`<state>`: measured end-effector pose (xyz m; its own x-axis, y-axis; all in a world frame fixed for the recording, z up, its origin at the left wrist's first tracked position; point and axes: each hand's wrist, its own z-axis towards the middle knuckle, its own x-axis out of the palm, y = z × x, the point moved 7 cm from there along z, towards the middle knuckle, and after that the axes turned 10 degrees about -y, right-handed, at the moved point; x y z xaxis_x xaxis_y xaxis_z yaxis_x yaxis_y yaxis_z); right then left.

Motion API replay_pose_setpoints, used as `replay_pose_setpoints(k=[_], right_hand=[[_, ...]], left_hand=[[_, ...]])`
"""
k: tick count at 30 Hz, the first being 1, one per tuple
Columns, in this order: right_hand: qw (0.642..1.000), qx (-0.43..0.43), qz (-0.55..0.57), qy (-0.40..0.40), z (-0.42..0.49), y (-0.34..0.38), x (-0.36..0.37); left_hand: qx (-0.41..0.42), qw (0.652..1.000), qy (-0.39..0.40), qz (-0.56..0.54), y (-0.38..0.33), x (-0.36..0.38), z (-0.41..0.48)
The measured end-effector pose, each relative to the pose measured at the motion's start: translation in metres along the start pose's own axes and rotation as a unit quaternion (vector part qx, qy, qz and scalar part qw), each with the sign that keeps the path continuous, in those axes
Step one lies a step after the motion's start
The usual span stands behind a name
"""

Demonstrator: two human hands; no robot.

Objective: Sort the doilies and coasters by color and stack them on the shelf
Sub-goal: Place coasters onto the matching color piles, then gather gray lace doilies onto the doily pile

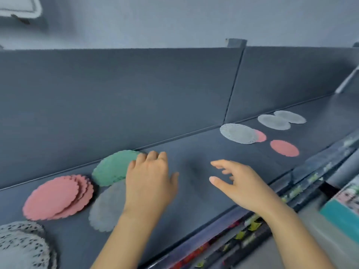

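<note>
The left hand (149, 179) lies palm down over the dark shelf (194, 152). Its fingers are loosely spread, and it holds nothing. Its fingertips sit over the right edge of the green doily pile (113, 167), and its wrist covers part of the grey doily (107, 206). The right hand (239, 181) hangs just above a bare part of the shelf. Its fingers are open and curled a little, and it is empty too.

The pink pile (56, 197) lies left of the grey doily. A white lace doily (23, 247) peeks in at the bottom left corner. Far to the right lie a big white doily (238, 133) on top of a pink one (261, 135), one more pink doily (284, 148), and two white doilies (274, 122) that overlap.
</note>
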<state>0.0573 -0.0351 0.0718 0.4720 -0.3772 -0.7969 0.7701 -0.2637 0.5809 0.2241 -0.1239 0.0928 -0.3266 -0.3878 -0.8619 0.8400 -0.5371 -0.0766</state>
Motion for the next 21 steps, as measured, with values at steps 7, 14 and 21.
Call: replay_pose_setpoints(k=[7,14,21], right_hand=[[0.999,0.002,-0.033,-0.027,0.004,-0.138,-0.087],[0.994,-0.039,-0.097,-0.014,0.033,-0.248,-0.166],[0.995,-0.030,-0.095,-0.002,0.092,-0.332,-0.216]], left_hand=[[0.038,0.999,0.014,0.017,-0.161,0.045,0.020],[0.041,0.999,0.027,0.011,-0.309,0.094,0.068],[0.035,0.996,0.079,-0.033,-0.402,0.143,0.128]])
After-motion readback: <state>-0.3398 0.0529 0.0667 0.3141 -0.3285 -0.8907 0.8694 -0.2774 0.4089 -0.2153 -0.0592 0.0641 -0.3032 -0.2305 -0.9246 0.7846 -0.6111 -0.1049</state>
